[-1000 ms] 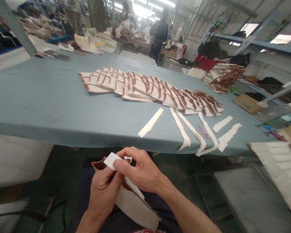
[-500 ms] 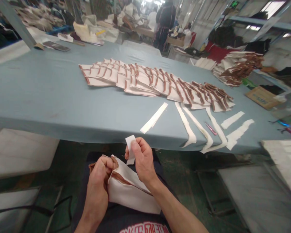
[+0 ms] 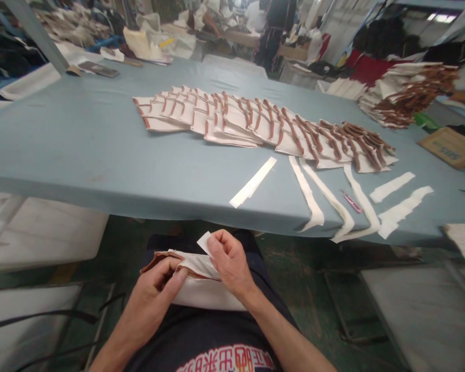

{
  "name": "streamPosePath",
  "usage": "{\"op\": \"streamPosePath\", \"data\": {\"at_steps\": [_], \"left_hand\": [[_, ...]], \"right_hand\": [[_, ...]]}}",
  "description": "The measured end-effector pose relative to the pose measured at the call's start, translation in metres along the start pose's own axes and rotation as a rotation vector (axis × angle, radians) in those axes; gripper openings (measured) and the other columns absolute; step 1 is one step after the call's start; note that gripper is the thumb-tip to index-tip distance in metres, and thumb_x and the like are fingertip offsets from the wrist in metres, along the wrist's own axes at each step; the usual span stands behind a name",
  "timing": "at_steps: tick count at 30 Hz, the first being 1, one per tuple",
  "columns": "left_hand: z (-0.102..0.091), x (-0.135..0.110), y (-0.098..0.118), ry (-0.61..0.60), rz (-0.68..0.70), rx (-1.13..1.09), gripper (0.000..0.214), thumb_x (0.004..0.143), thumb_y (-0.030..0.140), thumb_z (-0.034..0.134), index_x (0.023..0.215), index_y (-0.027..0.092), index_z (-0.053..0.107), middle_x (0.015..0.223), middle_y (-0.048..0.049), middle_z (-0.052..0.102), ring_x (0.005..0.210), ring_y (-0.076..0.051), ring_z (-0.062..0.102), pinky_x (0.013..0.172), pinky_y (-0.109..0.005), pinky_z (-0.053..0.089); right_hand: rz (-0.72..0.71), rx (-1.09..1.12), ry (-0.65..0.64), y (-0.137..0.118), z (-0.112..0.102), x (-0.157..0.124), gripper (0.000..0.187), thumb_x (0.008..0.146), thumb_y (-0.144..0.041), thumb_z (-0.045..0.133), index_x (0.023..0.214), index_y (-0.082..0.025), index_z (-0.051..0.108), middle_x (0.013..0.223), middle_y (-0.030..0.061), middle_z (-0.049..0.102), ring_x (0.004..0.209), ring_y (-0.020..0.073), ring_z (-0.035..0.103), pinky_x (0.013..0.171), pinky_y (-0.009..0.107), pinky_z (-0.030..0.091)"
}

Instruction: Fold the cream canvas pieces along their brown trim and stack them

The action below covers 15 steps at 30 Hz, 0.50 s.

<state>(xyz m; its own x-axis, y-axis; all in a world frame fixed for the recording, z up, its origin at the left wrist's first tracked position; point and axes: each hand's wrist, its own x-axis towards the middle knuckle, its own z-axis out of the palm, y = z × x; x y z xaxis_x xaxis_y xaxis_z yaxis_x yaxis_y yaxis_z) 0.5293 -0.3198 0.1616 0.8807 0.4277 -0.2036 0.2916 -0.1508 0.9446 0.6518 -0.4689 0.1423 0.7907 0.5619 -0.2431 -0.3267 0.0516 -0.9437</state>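
Observation:
A cream fabric piece with a brown trimmed edge lies across my lap, below the table's front edge. My left hand is closed on its brown-trimmed left end. My right hand pinches a small white strip against the top of the piece. On the blue-grey table beyond, several like pieces lie overlapped in a long row.
Several white strips and a pink pen-like tool lie near the table's front edge. A stack of trimmed pieces sits at the far right beside a cardboard box. A person stands beyond the table.
My hands and the fabric piece have come down flatter onto my lap. The white strip, held up above the piece before, is now pressed down at its top edge.

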Motion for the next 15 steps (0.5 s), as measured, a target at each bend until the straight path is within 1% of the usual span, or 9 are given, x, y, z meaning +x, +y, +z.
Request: {"op": "streamPosePath", "data": {"at_steps": [2,4,6,7,9,10,12,15], "left_hand": [[-0.004,0.007,0.009,-0.025,0.036,-0.002,0.040,0.092,0.061,0.079,0.080,0.023,0.088,0.084,-0.0078,0.083,0.075,-0.026,0.073,0.068,-0.027,0.056],[-0.006,0.013,0.019,-0.050,0.084,-0.012,0.043,0.094,0.063,0.077,0.084,0.024,0.091,0.085,-0.0089,0.084,0.077,-0.027,0.074,0.071,-0.029,0.058],[-0.008,0.018,0.026,-0.070,0.122,-0.031,0.045,0.095,0.065,0.077,0.086,0.024,0.093,0.082,-0.0091,0.083,0.074,-0.027,0.071,0.068,-0.029,0.057],[-0.009,0.020,0.029,-0.081,0.125,-0.047,0.046,0.095,0.067,0.077,0.088,0.024,0.093,0.079,-0.0089,0.082,0.071,-0.026,0.069,0.064,-0.028,0.056],[-0.010,0.022,0.032,-0.112,0.091,-0.097,0.050,0.094,0.070,0.077,0.090,0.024,0.094,0.077,-0.0086,0.080,0.066,-0.024,0.066,0.057,-0.028,0.053],[-0.010,0.024,0.033,-0.127,0.065,-0.124,0.051,0.094,0.072,0.076,0.090,0.024,0.094,0.077,-0.0086,0.080,0.064,-0.024,0.065,0.055,-0.027,0.052],[-0.010,0.026,0.036,-0.135,0.032,-0.162,0.052,0.092,0.072,0.077,0.083,0.023,0.091,0.075,-0.0083,0.079,0.063,-0.023,0.062,0.053,-0.027,0.049],[-0.008,0.028,0.042,-0.123,0.048,-0.179,0.049,0.089,0.068,0.080,0.068,0.023,0.083,0.066,-0.0059,0.073,0.058,-0.020,0.055,0.050,-0.026,0.044]], "right_hand": [[-0.018,-0.063,-0.063,-0.022,-0.008,-0.008,0.051,0.094,-0.070,0.077,0.084,-0.023,0.060,0.061,-0.0075,0.049,0.055,0.0102,0.036,0.053,0.025,0.030],[-0.083,-0.221,-0.107,-0.048,-0.014,-0.018,0.040,0.098,-0.057,0.074,0.083,-0.022,0.062,0.068,-0.0039,0.057,0.061,0.0118,0.045,0.058,0.026,0.035],[-0.169,-0.375,-0.113,-0.073,-0.018,-0.029,0.030,0.099,-0.045,0.073,0.082,-0.021,0.064,0.073,-0.0017,0.063,0.066,0.0129,0.050,0.061,0.026,0.036],[-0.194,-0.411,-0.124,-0.085,-0.018,-0.033,0.029,0.099,-0.043,0.072,0.081,-0.022,0.065,0.074,-0.0016,0.064,0.066,0.0129,0.049,0.060,0.027,0.035],[-0.199,-0.421,-0.156,-0.101,-0.017,-0.040,0.030,0.099,-0.044,0.072,0.080,-0.023,0.064,0.071,-0.0024,0.063,0.062,0.0125,0.046,0.056,0.027,0.033],[-0.202,-0.423,-0.159,-0.106,-0.015,-0.042,0.030,0.099,-0.044,0.072,0.079,-0.023,0.064,0.071,-0.0026,0.062,0.061,0.0125,0.045,0.055,0.028,0.032],[-0.233,-0.458,-0.122,-0.110,-0.012,-0.042,0.030,0.098,-0.043,0.072,0.077,-0.024,0.063,0.071,-0.0022,0.062,0.062,0.0133,0.047,0.056,0.028,0.032],[-0.276,-0.526,-0.074,-0.106,-0.007,-0.038,0.030,0.099,-0.042,0.071,0.077,-0.024,0.063,0.073,-0.0010,0.063,0.067,0.0150,0.051,0.060,0.029,0.035]]}}
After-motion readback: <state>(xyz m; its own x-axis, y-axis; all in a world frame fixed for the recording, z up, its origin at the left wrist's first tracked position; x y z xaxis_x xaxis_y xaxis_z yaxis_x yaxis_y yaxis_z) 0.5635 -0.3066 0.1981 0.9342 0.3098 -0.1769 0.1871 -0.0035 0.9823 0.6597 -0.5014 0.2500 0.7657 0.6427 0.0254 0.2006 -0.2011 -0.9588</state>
